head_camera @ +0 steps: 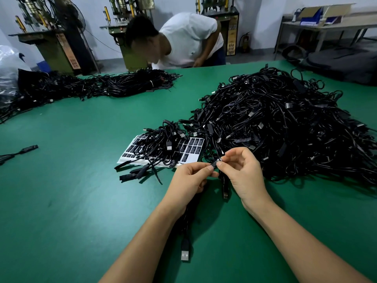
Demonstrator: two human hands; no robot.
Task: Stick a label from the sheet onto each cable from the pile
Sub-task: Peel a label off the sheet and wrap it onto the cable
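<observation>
From the head camera I see my left hand [190, 176] and right hand [242, 170] meeting over the green table [71, 190], both pinching a small black label [216, 161] with white print around a thin black cable [224, 184]; its metal USB plug hangs just below. Whether the label is fully wrapped I can't quite tell. I'd judge the job barely dented: the pile [285, 123] to my right is a huge glossy tangle. The label sheet [191, 152], white backing with rows of black rectangles, lies half buried under loose cables. A second bundle [91, 86] lies across the table, where another person [183, 39] bends over.
</observation>
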